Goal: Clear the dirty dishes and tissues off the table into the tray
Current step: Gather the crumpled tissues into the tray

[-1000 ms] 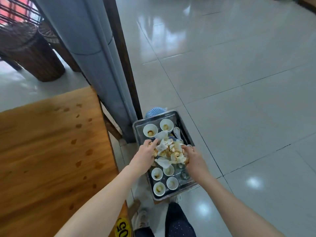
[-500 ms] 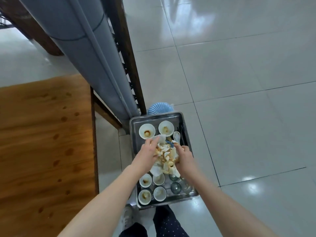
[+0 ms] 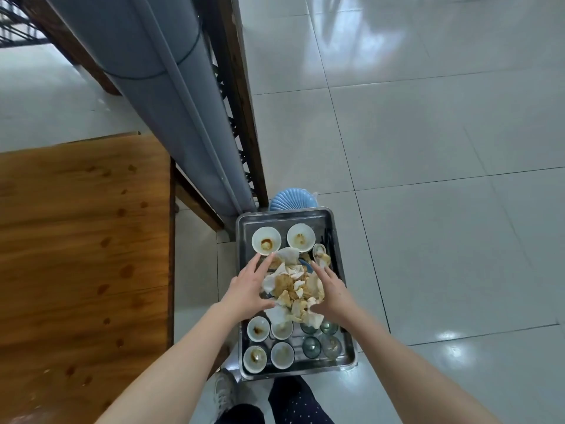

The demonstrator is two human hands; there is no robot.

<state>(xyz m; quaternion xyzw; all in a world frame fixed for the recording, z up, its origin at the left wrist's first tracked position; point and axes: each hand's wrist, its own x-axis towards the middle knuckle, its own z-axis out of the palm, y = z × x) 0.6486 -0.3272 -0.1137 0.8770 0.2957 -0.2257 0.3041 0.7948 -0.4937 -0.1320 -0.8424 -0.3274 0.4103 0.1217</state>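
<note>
The tissues (image 3: pixel 293 289), crumpled and brown-stained, lie heaped in the middle of the tray (image 3: pixel 305 220). The left hand (image 3: pixel 247 289) lies against the heap at 9 o'clock, fingers nearly straight and pointing to 12 o'clock, thumb spread toward the heap's near edge. The right hand (image 3: pixel 333 293) lies against it at 3 o'clock, fingers likewise extended, thumb at the near edge. Both hands flank and touch the heap; neither curls round it.

Tray contents, relative to the heap:
- 12 o'clock: two stained bowls (image 3: pixel 266 239) side by side at the far end
- 1 o'clock: a spoon (image 3: pixel 319 250), just beyond the right fingertips
- 7 o'clock: four small cups (image 3: pixel 258 328) in a square, the heap overlapping one
- 5 o'clock: clear glasses (image 3: pixel 312 347) grouped at the near right corner

Outside the tray: a blue ribbed item (image 3: pixel 293 200) at 12 o'clock, touching or just behind the far rim; a wooden table (image 3: pixel 82 255) at 9 o'clock, apart from the tray; a grey pipe (image 3: pixel 171 102) at 11 o'clock
</note>
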